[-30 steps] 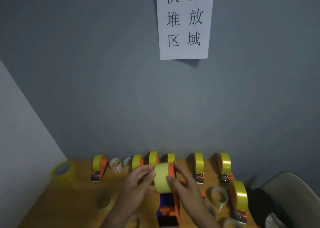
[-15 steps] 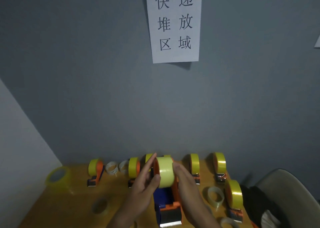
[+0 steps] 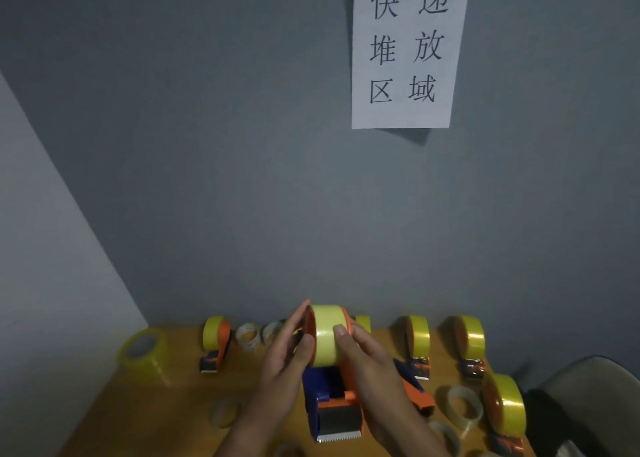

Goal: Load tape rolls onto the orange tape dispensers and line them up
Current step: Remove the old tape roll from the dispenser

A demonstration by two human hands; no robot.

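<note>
**Tape roll seated on dispenser, both hands at the roll**

The pale yellow roll of tape (image 3: pixel 327 335) is sitting upright on the wheel of an orange and blue handheld tape dispenser (image 3: pixel 334 404), over the middle of the wooden bench (image 3: pixel 145 411), toward its near edge. The dispenser's serrated blade is facing the near edge.

The left hand (image 3: pixel 287 356) is lying flat against the roll's left face, fingers straight and pointing up, thumb on the tread. The right hand (image 3: pixel 367 356) is cupping the right side, fingers curled round the roll and thumb pressing the front of the tread.

Along the bench's far edge, loaded orange dispensers with yellow rolls are standing in a row: one (image 3: pixel 214 338) left of the hands, two (image 3: pixel 417 342) (image 3: pixel 469 342) to the right. Another loaded dispenser (image 3: pixel 505 408) is standing near the right edge. A loose yellow tape roll (image 3: pixel 143 352) is lying at the far left corner. Clear empty cores (image 3: pixel 462 406) are lying scattered nearby.
</note>
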